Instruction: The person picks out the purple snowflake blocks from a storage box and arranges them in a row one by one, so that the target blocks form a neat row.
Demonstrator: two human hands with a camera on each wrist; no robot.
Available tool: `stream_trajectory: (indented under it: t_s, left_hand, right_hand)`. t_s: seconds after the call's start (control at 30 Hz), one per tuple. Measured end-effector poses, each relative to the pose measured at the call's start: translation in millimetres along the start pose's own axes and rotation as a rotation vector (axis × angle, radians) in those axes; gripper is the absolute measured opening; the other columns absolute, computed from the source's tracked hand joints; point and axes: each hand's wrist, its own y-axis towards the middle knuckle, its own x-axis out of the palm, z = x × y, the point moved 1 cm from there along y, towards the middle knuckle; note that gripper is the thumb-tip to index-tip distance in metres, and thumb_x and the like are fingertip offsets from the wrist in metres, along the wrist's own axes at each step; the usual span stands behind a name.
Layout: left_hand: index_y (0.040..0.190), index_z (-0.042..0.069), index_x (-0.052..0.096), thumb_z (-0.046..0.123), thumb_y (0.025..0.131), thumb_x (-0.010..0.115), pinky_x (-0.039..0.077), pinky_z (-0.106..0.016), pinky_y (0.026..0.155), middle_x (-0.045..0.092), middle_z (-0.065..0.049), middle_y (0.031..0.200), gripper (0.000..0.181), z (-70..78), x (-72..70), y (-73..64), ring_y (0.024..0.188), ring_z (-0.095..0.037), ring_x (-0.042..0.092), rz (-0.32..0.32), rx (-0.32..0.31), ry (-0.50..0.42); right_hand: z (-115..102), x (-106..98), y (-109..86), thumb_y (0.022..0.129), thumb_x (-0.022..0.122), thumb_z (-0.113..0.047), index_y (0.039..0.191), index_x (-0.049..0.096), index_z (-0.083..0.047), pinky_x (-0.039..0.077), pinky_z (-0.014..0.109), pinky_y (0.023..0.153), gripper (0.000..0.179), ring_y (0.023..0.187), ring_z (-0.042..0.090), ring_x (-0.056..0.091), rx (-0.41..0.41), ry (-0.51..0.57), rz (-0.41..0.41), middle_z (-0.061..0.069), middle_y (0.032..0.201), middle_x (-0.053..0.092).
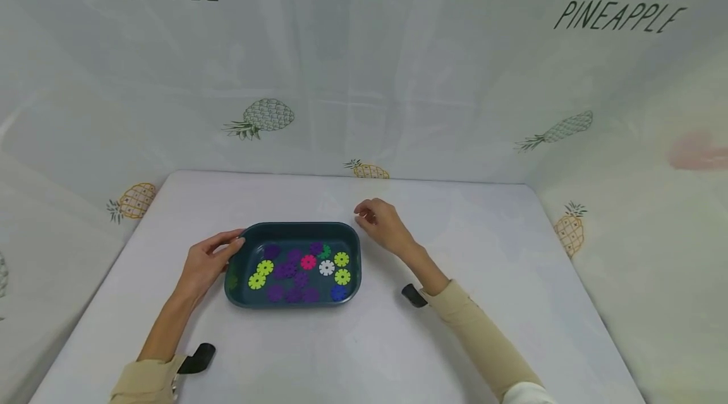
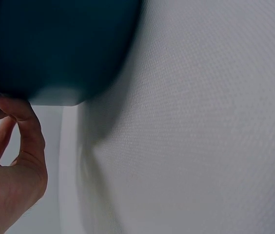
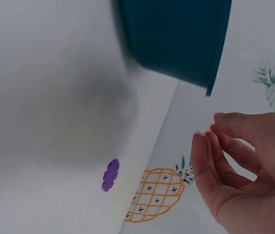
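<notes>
A dark teal plastic tray [image 1: 292, 305] stands on the white table, with several notched snowflake-shaped discs inside: purple, yellow, pink, white, green and blue. My left hand [image 1: 206, 265] pinches the tray's left rim, thumb over the edge; the left wrist view shows the thumb and fingers [image 2: 30, 129] right at the rim. Beyond the tray's back right corner, my right hand [image 1: 385, 225] hovers with loosely bent fingers. In the right wrist view nothing shows between its thumb and fingertips. A purple piece [image 3: 110, 175] lies on the table near that hand; the head view does not show it.
White cloth printed with pineapples [image 1: 268, 115] hangs behind the table [image 1: 500, 277] and along both sides. Black wrist-worn devices [image 1: 197, 358] stick out at both sleeves. A blurred pinkish shape [image 1: 699, 151] appears at the far right.
</notes>
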Motion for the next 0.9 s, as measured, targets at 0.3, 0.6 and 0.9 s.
stream_trajectory:
  t_s: [0.3, 0.6, 0.9]
  left_hand:
    - [0.139, 0.002, 0.062, 0.04, 0.101, 0.066, 0.059, -0.025, 0.073, 0.061, 0.002, 0.114, 0.054, -0.8, -0.1, 0.4, 0.09, -0.011, 0.068, -0.006, 0.009, -0.014]
    - [0.139, 0.003, 0.062, 0.041, 0.101, 0.066, 0.059, -0.025, 0.072, 0.06, -0.002, 0.115, 0.054, -1.3, 0.1, 0.1, 0.088, -0.012, 0.067, -0.001, 0.003, -0.012]
    - [0.139, 0.003, 0.062, 0.041, 0.101, 0.066, 0.058, -0.024, 0.07, 0.059, -0.002, 0.114, 0.054, -1.3, -0.6, 0.9, 0.086, -0.009, 0.064, -0.008, -0.002, -0.025]
  right_hand:
    - [-26, 8, 3.1, 0.098, 0.069, -0.003, 0.111, 0.068, 0.004, 0.058, 0.033, 0.082, 0.016, 0.089, 0.022, 0.065, -0.09, 0.029, -0.071, 0.012, 0.1, 0.069]
    - [-34, 30, 6.2, 0.098, 0.069, -0.002, 0.11, 0.068, 0.004, 0.054, 0.021, 0.076, 0.014, 0.087, 0.02, 0.066, -0.142, 0.036, -0.161, 0.011, 0.098, 0.067]
    - [-34, 54, 6.0, 0.1, 0.066, -0.002, 0.113, 0.068, 0.005, 0.054, 0.022, 0.08, 0.016, 0.091, 0.019, 0.066, -0.163, 0.042, -0.239, 0.012, 0.103, 0.068]
